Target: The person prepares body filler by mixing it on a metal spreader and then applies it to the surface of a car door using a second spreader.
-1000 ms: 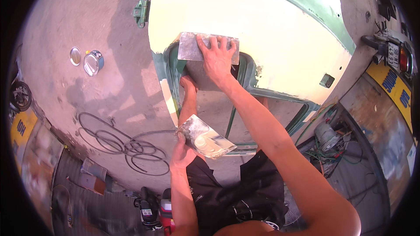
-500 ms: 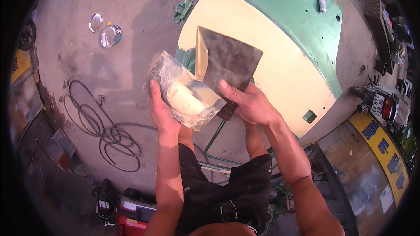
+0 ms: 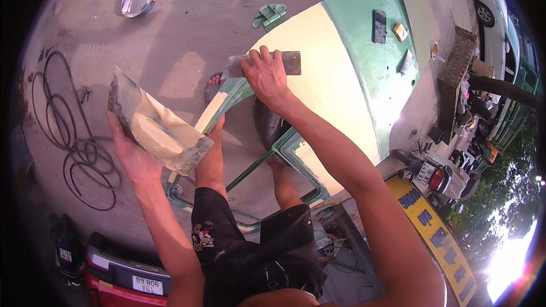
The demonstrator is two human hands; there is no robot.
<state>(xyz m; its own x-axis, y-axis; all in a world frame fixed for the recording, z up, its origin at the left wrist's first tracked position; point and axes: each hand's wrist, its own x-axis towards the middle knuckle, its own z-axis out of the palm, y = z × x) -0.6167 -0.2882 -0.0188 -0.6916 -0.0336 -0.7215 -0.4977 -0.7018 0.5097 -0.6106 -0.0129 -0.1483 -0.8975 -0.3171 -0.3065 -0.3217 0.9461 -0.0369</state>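
Note:
My left hand (image 3: pixel 135 156) holds a flat, smeared board (image 3: pixel 122 94) from below and the side. On the board lies a mound of cream putty (image 3: pixel 154 131). My right hand (image 3: pixel 266 79) grips a wide, dark putty spreader (image 3: pixel 292 63), fingers over its top. The spreader is over the left edge of a green door panel (image 3: pixel 355 20), where the window frame meets the panel; whether its blade touches cannot be made out. A broad band of smooth cream putty (image 3: pixel 341 91) covers the panel's middle.
A phone (image 3: pixel 379 26), a small yellow box (image 3: pixel 401 32) and a tube (image 3: pixel 406 62) lie on the panel. A green hinge (image 3: pixel 269 17) juts from its edge. At left are an open tin (image 3: pixel 138 0) and a coiled hose (image 3: pixel 68 142). A motorbike (image 3: pixel 426 173) stands right.
My right hand has carried the spreader away from the board to the panel's left edge. My left hand and the board have moved left. The view has shifted, showing more of the window frame.

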